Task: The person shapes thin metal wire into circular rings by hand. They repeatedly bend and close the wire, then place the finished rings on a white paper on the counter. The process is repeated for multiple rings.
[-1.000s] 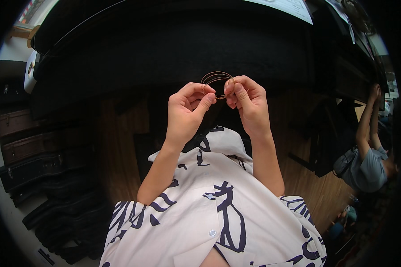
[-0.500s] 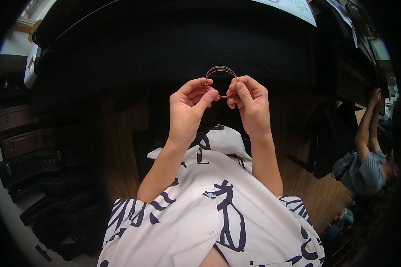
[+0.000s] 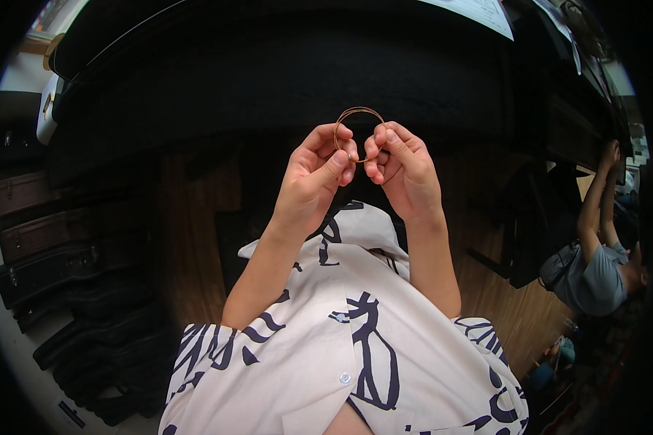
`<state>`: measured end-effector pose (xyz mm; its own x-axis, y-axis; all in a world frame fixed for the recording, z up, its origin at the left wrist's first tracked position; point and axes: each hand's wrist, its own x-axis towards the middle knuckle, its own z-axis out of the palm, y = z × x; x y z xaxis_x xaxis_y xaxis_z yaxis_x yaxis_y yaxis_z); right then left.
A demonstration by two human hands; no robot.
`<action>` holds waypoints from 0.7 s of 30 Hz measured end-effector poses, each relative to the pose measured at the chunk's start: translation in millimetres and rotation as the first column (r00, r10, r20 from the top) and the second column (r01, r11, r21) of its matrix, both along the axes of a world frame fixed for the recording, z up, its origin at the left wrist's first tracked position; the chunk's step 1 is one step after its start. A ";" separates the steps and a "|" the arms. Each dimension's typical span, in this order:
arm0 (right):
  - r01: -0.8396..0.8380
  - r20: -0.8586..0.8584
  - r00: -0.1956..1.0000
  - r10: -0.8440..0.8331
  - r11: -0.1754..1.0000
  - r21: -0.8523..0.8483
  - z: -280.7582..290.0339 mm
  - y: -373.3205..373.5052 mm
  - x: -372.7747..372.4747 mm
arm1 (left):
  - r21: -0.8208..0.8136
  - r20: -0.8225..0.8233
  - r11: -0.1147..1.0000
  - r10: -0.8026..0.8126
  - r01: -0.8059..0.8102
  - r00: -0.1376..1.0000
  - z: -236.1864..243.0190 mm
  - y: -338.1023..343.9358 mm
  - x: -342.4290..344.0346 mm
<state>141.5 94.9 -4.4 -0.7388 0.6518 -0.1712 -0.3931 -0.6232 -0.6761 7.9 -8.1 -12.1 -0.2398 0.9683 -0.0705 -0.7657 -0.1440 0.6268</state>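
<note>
Copper-coloured wire coil (image 3: 360, 109) in air between both hands, seen against near edge of black furniture (image 3: 290, 80). Left hand (image 3: 315, 174): grip pinching coil's lower left; right hand (image 3: 408, 167): grip pinching right side. Looks light, springy, kinkable (thin stuff); best held where strands bunch. Ring's opening faces wearer; near-round, no clear long axis.

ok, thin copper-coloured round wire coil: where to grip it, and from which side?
Probably the upper arc of the copper-coloured wire coil, pinched lightly across its strands, coming from the far side. That arc is exposed, while the bare left hand and bare right hand hold its left and right sides. The slim ring suits a pinch.
</note>
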 end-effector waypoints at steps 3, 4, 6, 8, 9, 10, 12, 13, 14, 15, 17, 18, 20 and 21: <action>-0.009 -0.003 1.000 0.009 1.000 0.013 1.4 -1.5 -0.2 | -0.014 -0.054 1.000 0.017 -0.018 0.998 4.3 0.1 1.5; -0.014 -0.011 1.000 0.014 1.000 0.017 2.0 -1.6 -0.5 | -0.008 -0.060 1.000 0.019 -0.019 0.998 3.6 0.6 1.8; -0.040 -0.062 0.997 0.039 0.999 -0.029 2.9 -2.4 -1.0 | 0.002 -0.071 1.000 0.023 -0.023 0.997 0.8 0.4 3.3; -0.067 -0.109 0.992 0.058 0.994 -0.081 2.6 -3.0 -1.3 | 0.029 -0.063 1.000 0.009 -0.008 0.998 -0.3 0.4 4.8; -0.080 -0.131 0.989 0.066 0.991 -0.110 1.4 -3.3 -1.2 | 0.041 -0.059 0.999 0.003 0.000 0.998 -0.6 0.3 5.6; -0.094 -0.153 0.986 0.073 0.986 -0.138 1.0 -3.3 -1.0 | 0.048 -0.043 0.999 -0.002 0.004 0.999 -0.7 0.2 5.9; -0.109 -0.169 0.982 0.084 0.983 -0.146 2.8 -3.6 -0.8 | 0.062 -0.011 0.998 -0.012 0.013 1.000 -0.9 -0.4 4.9; -0.117 -0.178 0.980 0.090 0.982 -0.151 3.3 -3.5 -0.9 | 0.076 -0.045 0.997 -0.014 0.018 0.999 -1.5 -0.4 3.9; -0.128 -0.180 0.978 0.101 0.981 -0.146 3.2 -2.7 -0.8 | 0.090 -0.079 0.996 -0.016 0.023 0.997 -2.3 -0.5 2.8; -0.138 -0.182 0.977 0.111 0.980 -0.143 3.2 -1.7 -0.2 | 0.103 -0.112 0.994 -0.018 0.029 0.994 -2.9 -0.7 2.0; -0.144 -0.167 0.978 0.121 0.981 -0.130 3.5 -0.3 1.3 | 0.098 -0.191 0.995 -0.005 0.024 0.982 -4.3 -1.0 0.5; -0.140 -0.151 0.981 0.121 0.983 -0.119 3.8 0.3 2.1 | 0.096 -0.230 0.995 0.002 0.021 0.973 -4.6 -0.9 -0.2; -0.134 -0.125 0.985 0.121 0.987 -0.093 4.9 0.8 2.6 | 0.080 -0.261 0.997 0.004 0.017 0.965 -3.5 -0.5 -1.3; -0.130 -0.113 0.986 0.121 0.988 -0.079 5.2 0.9 2.9 | 0.072 -0.275 0.997 0.005 0.016 0.961 -3.0 -0.3 -1.7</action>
<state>144.4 95.7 0.8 -0.8311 0.5389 -0.1371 -0.3758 -0.7260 -0.5759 6.2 -8.4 -15.1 -0.2345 0.9697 0.0681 -0.5660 -0.1932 0.8014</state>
